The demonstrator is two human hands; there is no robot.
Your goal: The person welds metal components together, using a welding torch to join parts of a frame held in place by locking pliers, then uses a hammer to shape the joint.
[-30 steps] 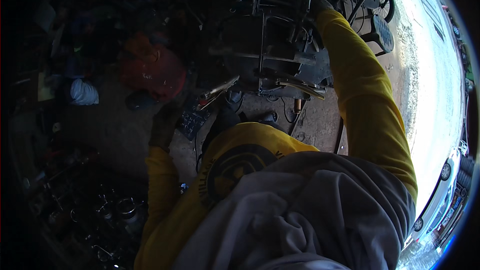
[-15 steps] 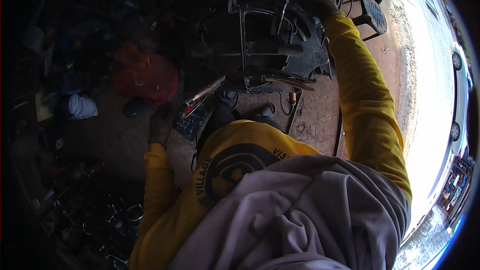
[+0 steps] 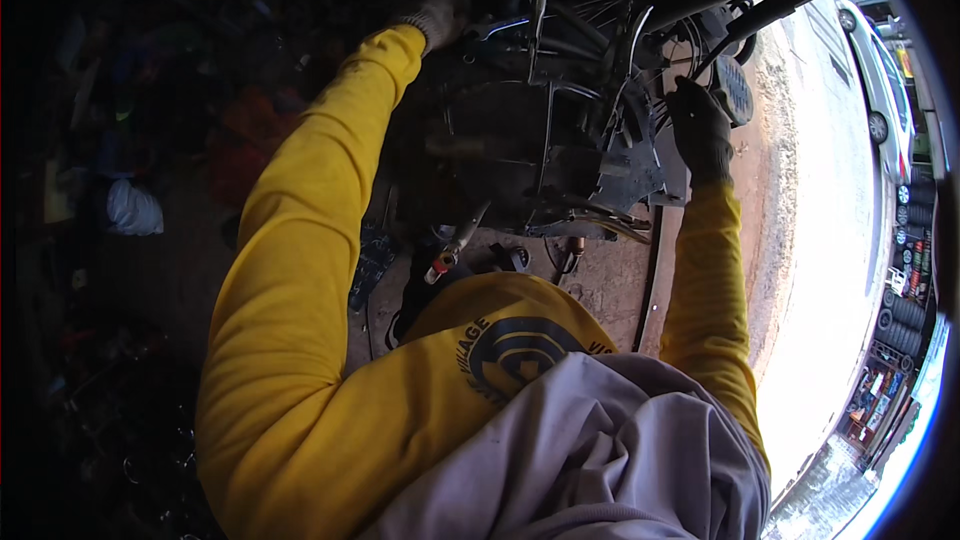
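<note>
- My left hand (image 3: pixel 437 16), in a worn grey fabric glove, was curled down on the upper left edge of the dark motorcycle engine block (image 3: pixel 520 140), fingers folded over a metal part there; how tightly it gripped I could not tell.
- My right hand (image 3: pixel 700 130), in a dark glove, was closed against the right side of the same block, beside a bundle of black cables (image 3: pixel 650 40) and thin curved tubes.
- My two hands were well apart, one at each side of the block.
- The block sat ahead of me on the bare reddish concrete floor (image 3: pixel 610 280); it looked greasy and matt, with flat angular plates at its lower right.
- A tool with a red-tipped handle (image 3: pixel 447 258) lay tilted just below the block, near my knee.
- My sleeves were bright yellow knit, my trousers pale grey cloth.
- A white crumpled bag (image 3: pixel 133 210) lay in the dim clutter at far left.
- A white car (image 3: pixel 880 80) stood on the pale road at right.
</note>
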